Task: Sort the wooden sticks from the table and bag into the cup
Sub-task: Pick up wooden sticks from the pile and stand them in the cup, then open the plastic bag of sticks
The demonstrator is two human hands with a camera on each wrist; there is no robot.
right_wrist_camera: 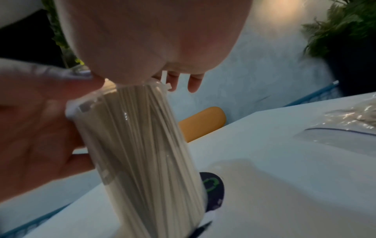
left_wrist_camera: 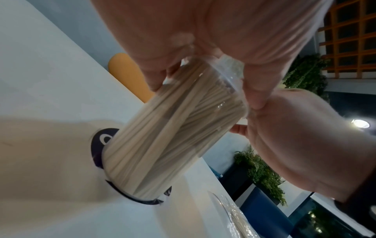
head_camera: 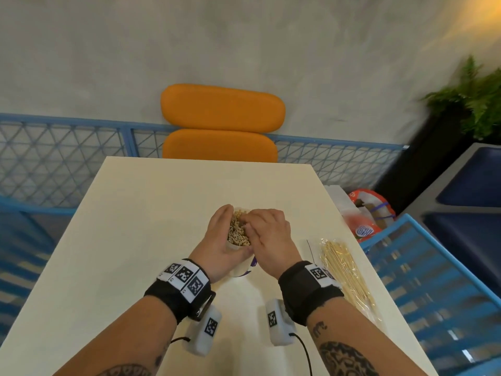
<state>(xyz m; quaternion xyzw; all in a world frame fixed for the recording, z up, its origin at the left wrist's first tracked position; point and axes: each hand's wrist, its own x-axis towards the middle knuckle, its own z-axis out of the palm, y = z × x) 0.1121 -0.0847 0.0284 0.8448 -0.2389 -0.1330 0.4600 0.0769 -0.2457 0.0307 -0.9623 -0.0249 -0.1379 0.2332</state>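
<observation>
A clear cup (head_camera: 238,249) packed with wooden sticks (head_camera: 238,229) stands at the middle of the cream table (head_camera: 135,240), on a white sheet with purple print (head_camera: 244,271). My left hand (head_camera: 219,240) wraps round the cup's left side near the rim, and the left wrist view shows its thumb and fingers on the cup (left_wrist_camera: 173,132). My right hand (head_camera: 267,234) lies over the stick tops with bent fingers among them. In the right wrist view its palm (right_wrist_camera: 152,40) covers the cup (right_wrist_camera: 142,153). A clear bag (head_camera: 344,272) with more sticks lies to the right.
An orange chair (head_camera: 222,120) stands at the table's far edge. A blue slatted chair (head_camera: 433,294) at the right carries a red plastic bag (head_camera: 368,215). A potted plant (head_camera: 471,99) is at the back right. Blue mesh fencing (head_camera: 67,153) runs behind the table.
</observation>
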